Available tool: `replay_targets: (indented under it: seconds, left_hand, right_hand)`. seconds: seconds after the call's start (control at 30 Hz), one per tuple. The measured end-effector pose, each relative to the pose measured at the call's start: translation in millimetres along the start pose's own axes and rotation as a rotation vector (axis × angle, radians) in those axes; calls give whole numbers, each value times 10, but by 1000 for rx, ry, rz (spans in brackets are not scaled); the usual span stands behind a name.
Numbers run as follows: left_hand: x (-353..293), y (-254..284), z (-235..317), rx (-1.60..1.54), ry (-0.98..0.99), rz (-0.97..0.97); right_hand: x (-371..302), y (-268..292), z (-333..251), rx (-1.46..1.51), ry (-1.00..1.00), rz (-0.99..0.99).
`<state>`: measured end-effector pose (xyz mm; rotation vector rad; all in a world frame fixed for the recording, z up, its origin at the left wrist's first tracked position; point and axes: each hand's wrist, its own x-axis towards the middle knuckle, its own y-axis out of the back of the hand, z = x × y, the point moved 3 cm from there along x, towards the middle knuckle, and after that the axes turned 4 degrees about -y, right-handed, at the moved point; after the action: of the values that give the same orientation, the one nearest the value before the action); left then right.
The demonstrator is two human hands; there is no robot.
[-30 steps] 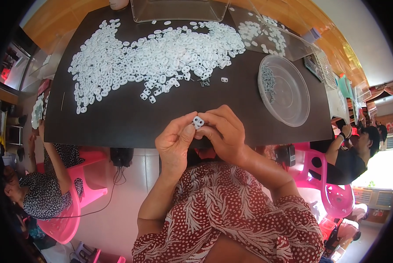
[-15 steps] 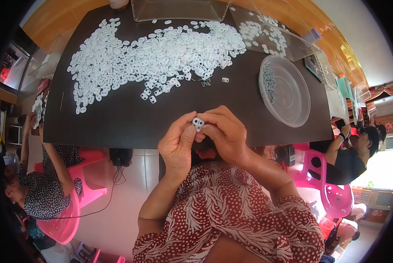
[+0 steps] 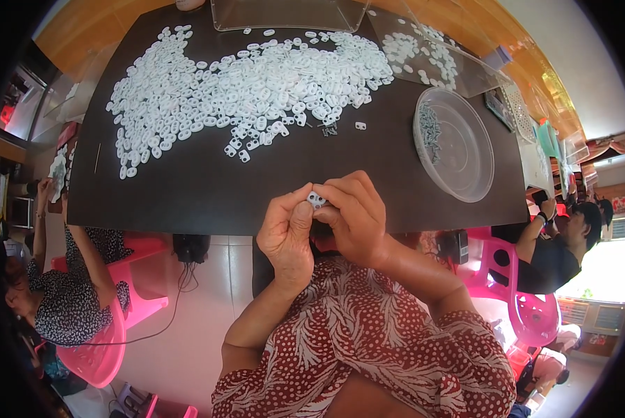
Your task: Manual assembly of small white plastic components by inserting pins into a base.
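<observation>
A small white plastic piece with dark holes (image 3: 316,200) is pinched between both hands, just over the table's near edge. My left hand (image 3: 288,233) grips its left side with thumb and forefinger. On its right side, my right hand (image 3: 356,217) closes thumb and fingers around it, so part of the piece is hidden. Beyond the hands spreads a large heap of small white oval plastic pieces (image 3: 257,87). By the heap's near edge lie a few small dark screws (image 3: 330,130) and a single white piece (image 3: 360,126).
A round clear tub (image 3: 469,150) holding many grey screws (image 3: 429,132) stands on the dark table (image 3: 187,198) at right. Clear bins (image 3: 288,28) sit at the back, with more white pieces (image 3: 431,63) at far right. People sit on pink chairs (image 3: 145,289) at both sides.
Both hands have turned the white piece, so it now looks tilted and shows less between the fingers. My left hand has shifted slightly right.
</observation>
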<state>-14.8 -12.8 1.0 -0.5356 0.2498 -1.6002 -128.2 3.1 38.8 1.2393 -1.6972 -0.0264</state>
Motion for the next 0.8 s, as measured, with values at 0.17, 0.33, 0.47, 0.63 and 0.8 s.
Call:
replay_targets:
  seconds: [0.17,0.33,0.47,0.63,0.8]
  left_hand:
    - [-64,-17,-44,-27,63,70]
    - [-60,-7,-29,-41,86,62]
    - [-53,5,-37,-52,38,15]
    - [-60,31,-58,-67,-2,-4]
    - [-85,20,-37,-72,-18,6]
  right_hand:
    - [-17,-40,-34,-82,46,17]
    - [-43,-46,-41,-129,23,26]
    - [-47,-48,-56,-122,25,29]
    - [-75,-61,-72,-83,26,56]
    - [-95,-77,-81,-47,21,81]
